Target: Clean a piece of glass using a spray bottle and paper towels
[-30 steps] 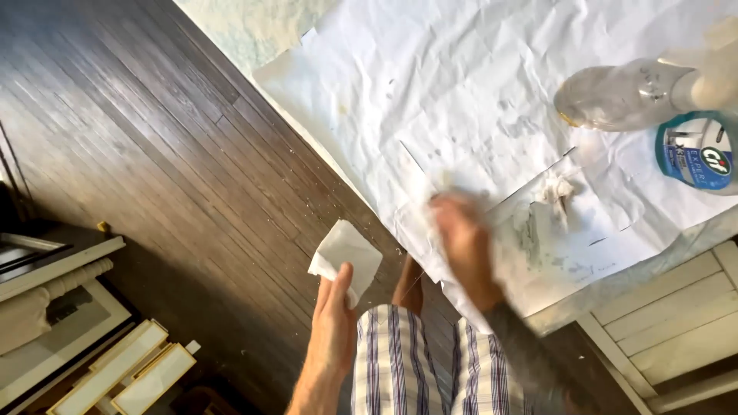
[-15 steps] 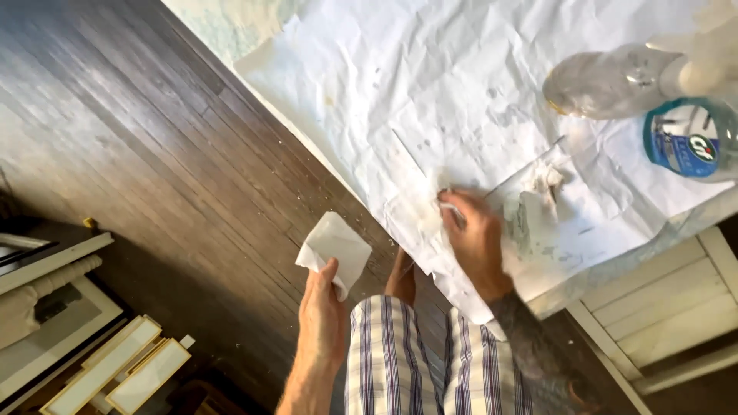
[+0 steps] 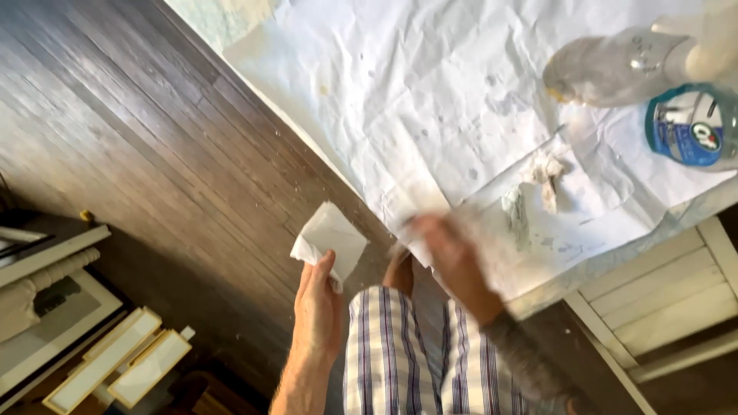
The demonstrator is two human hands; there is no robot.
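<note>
Sadly, right hand (image 3: 453, 257) motion-blurred over crumpled paper sheet (image 3: 430, 100).

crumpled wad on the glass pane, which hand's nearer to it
Right. The right hand is on the table's paper cover just left of the crumpled wad; the left hand holds a folded paper towel over the floor, farther off.

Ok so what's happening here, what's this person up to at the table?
A person stands at a table covered with crumpled white paper. The left hand holds a folded white tissue out over the dark wood floor. The right hand, blurred by motion, is at the paper's near edge beside a clear pane with a wadded tissue on it. Two spray bottles lie at the far right.
</note>
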